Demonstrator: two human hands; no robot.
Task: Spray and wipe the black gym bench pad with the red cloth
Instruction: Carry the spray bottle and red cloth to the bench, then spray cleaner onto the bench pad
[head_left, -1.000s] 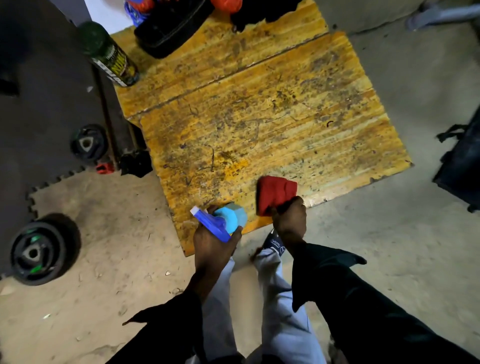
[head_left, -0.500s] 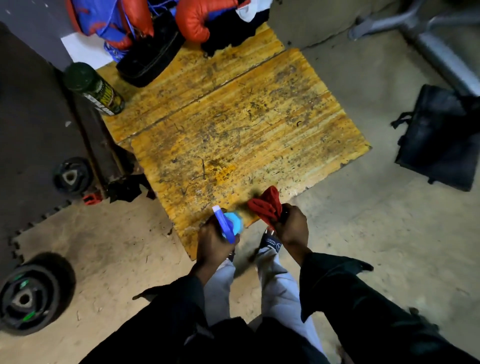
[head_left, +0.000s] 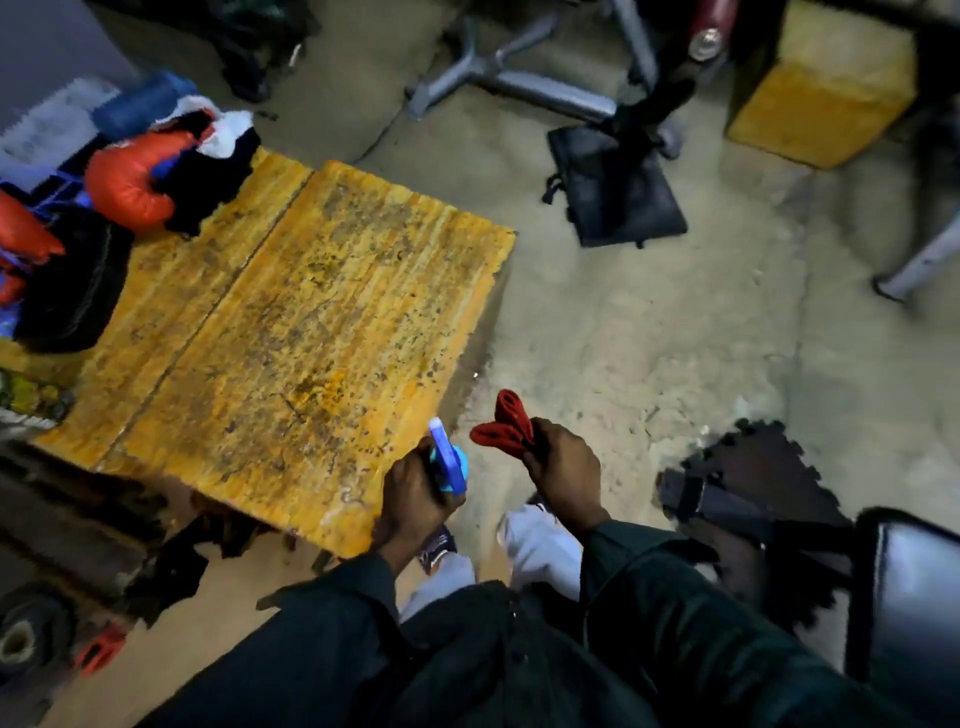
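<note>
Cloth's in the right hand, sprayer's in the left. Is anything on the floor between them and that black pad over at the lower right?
Yes. The red cloth and right hand have dark interlocking floor-mat pieces lying between them and the black pad. The left hand grips the blue spray bottle.

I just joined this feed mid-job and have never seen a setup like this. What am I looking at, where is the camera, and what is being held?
There is no machine here: a person wears one wide-angle camera on the head, looking down at their own two hands. The left hand grips a blue plastic spray bottle. The right hand pinches a bunched red cloth. In front stands a worn yellow wooden platform with red boxing gloves at its far end. A black shiny pad, possibly the bench, shows at lower right.
</note>
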